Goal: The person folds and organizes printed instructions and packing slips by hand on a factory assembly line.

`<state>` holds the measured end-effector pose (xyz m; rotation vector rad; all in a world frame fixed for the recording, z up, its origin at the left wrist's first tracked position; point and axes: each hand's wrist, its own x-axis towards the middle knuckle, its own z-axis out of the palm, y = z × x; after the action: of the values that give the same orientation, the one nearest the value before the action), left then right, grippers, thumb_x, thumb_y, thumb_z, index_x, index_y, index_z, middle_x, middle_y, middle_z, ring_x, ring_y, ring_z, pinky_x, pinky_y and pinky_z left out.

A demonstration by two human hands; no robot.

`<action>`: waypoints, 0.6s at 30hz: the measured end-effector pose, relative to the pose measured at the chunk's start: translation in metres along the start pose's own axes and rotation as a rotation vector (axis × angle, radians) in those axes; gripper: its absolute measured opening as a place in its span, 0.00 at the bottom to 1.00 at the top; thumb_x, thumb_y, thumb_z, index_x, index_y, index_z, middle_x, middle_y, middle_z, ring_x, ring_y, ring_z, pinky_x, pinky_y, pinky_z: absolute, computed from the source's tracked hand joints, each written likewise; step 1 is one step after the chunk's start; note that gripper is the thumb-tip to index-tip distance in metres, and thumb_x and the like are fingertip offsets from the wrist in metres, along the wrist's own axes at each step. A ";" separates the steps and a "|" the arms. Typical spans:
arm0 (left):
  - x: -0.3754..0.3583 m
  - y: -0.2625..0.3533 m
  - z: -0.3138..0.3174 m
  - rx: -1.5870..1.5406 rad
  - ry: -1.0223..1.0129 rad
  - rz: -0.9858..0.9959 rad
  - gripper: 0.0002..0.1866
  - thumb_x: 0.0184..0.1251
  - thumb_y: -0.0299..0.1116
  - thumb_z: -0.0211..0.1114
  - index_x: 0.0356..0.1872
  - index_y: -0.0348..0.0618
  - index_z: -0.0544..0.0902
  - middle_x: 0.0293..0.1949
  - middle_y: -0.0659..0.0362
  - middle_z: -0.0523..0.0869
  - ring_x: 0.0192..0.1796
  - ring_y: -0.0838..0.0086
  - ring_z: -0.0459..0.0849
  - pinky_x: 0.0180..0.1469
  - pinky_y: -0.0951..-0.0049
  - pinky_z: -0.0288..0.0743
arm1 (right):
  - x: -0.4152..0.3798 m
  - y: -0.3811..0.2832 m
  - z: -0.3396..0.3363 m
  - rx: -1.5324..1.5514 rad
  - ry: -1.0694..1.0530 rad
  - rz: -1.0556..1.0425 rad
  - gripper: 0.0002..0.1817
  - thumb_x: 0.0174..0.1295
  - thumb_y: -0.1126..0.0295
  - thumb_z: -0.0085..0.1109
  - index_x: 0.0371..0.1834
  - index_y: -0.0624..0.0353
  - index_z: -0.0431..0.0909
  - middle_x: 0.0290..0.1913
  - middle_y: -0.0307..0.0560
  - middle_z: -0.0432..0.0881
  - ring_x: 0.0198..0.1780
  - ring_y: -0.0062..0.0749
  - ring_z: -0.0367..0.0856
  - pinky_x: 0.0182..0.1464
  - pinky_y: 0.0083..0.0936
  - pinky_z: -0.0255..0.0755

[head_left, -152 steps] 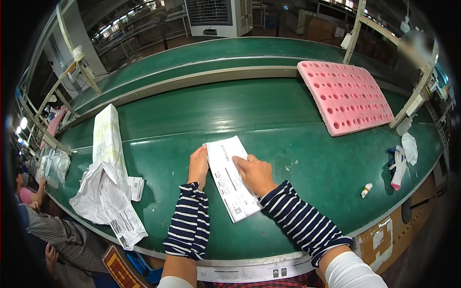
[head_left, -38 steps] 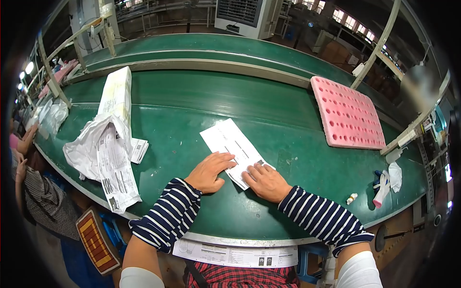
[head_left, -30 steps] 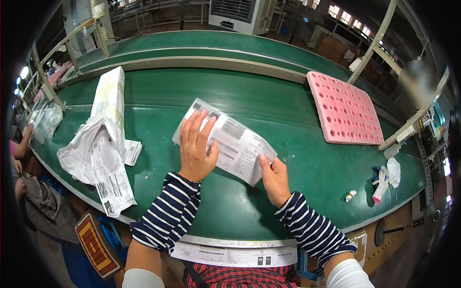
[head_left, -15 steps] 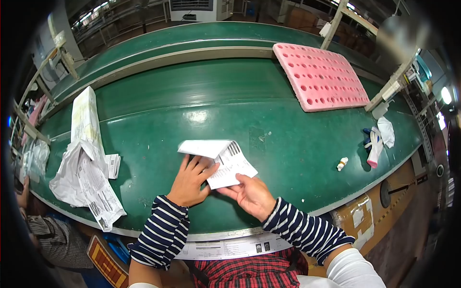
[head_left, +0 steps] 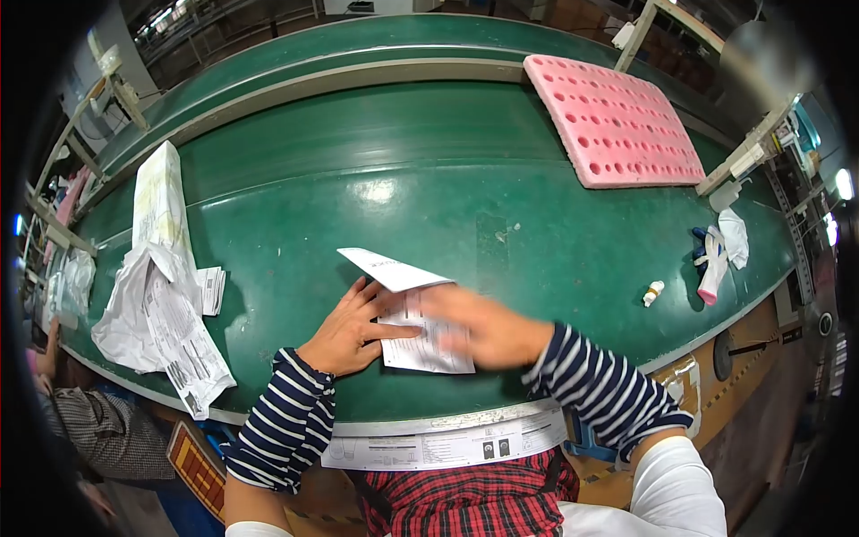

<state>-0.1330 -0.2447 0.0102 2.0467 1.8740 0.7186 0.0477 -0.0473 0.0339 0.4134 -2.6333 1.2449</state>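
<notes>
One folded printed sheet (head_left: 416, 359) lies on the green tabletop (head_left: 295, 206), near its front edge and between the two hands. Its upper flap is raised at an angle above the lower part, which rests flat.

The left hand (head_left: 347, 329) is spread, its grip open; the thumb lies across the lower part, and the other fingers reach toward the raised flap. The right hand (head_left: 479, 324) is over the sheet's right side and blurred by motion; whether its grip is open or closed cannot be told.

At left, crumpled white wrapping (head_left: 121, 324) lies against a long white package (head_left: 159, 201), with a small stack of papers (head_left: 213, 291) just beside. At far right is a pink perforated foam board (head_left: 617, 123). Nearer, a small white piece (head_left: 653, 293) lies near a white glove with a pink end (head_left: 713, 262).
</notes>
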 end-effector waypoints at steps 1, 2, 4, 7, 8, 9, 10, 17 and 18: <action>0.000 0.001 -0.001 0.013 -0.010 -0.008 0.27 0.54 0.22 0.61 0.54 0.66 0.85 0.71 0.55 0.69 0.76 0.52 0.58 0.76 0.46 0.48 | 0.006 0.022 -0.004 0.018 0.028 0.131 0.27 0.69 0.62 0.54 0.69 0.60 0.68 0.72 0.57 0.65 0.75 0.48 0.60 0.76 0.45 0.51; -0.002 0.001 -0.001 -0.003 0.000 -0.040 0.27 0.54 0.21 0.61 0.53 0.65 0.86 0.71 0.56 0.70 0.76 0.53 0.59 0.76 0.46 0.49 | 0.011 0.040 -0.006 0.034 0.054 0.261 0.27 0.68 0.65 0.55 0.69 0.60 0.67 0.74 0.57 0.63 0.76 0.47 0.59 0.76 0.44 0.50; -0.005 0.004 0.002 -0.036 0.034 -0.111 0.25 0.53 0.20 0.62 0.50 0.62 0.87 0.70 0.57 0.72 0.75 0.54 0.61 0.75 0.46 0.51 | 0.006 0.064 -0.020 0.186 -0.048 0.239 0.26 0.65 0.72 0.53 0.68 0.58 0.68 0.74 0.54 0.63 0.77 0.46 0.56 0.77 0.42 0.48; -0.010 0.006 0.004 -0.157 0.126 -0.194 0.13 0.58 0.24 0.67 0.45 0.48 0.86 0.65 0.57 0.77 0.73 0.57 0.66 0.75 0.49 0.52 | -0.008 0.050 -0.029 -0.002 -0.218 0.114 0.28 0.56 0.68 0.57 0.65 0.54 0.73 0.74 0.53 0.62 0.79 0.47 0.50 0.79 0.50 0.37; -0.010 0.004 0.006 -0.184 0.139 -0.211 0.12 0.60 0.26 0.68 0.46 0.47 0.85 0.65 0.57 0.78 0.73 0.57 0.67 0.75 0.49 0.51 | -0.011 0.044 -0.029 -0.072 -0.255 0.076 0.29 0.55 0.67 0.58 0.64 0.53 0.73 0.74 0.53 0.62 0.79 0.48 0.49 0.79 0.52 0.36; -0.010 0.006 0.005 -0.198 0.164 -0.224 0.12 0.61 0.28 0.69 0.47 0.42 0.84 0.63 0.57 0.80 0.72 0.59 0.69 0.75 0.50 0.52 | -0.012 0.043 -0.028 -0.024 -0.264 0.084 0.31 0.53 0.56 0.66 0.61 0.54 0.75 0.75 0.55 0.59 0.80 0.51 0.46 0.78 0.57 0.29; -0.009 0.006 0.005 -0.214 0.172 -0.238 0.12 0.61 0.28 0.69 0.47 0.41 0.84 0.63 0.56 0.80 0.72 0.59 0.69 0.75 0.50 0.52 | -0.014 0.039 -0.027 -0.075 -0.255 0.080 0.32 0.53 0.53 0.67 0.61 0.54 0.74 0.75 0.56 0.59 0.80 0.53 0.45 0.78 0.57 0.29; -0.009 0.017 0.014 -0.169 0.352 -0.401 0.08 0.62 0.29 0.68 0.37 0.36 0.82 0.63 0.49 0.78 0.72 0.53 0.68 0.75 0.49 0.50 | -0.020 0.015 0.019 -0.084 0.130 0.257 0.14 0.60 0.58 0.66 0.29 0.60 0.85 0.71 0.57 0.67 0.78 0.57 0.50 0.76 0.57 0.33; -0.009 0.020 0.015 -0.137 0.372 -0.435 0.08 0.62 0.30 0.68 0.32 0.35 0.82 0.63 0.48 0.78 0.72 0.52 0.67 0.74 0.49 0.50 | -0.020 0.015 0.024 -0.102 0.193 0.299 0.14 0.60 0.60 0.65 0.27 0.61 0.85 0.70 0.57 0.69 0.77 0.58 0.52 0.76 0.57 0.35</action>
<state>-0.1086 -0.2543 0.0057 1.4177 2.2863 1.1193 0.0596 -0.0537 0.0018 -0.1176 -2.6409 1.1542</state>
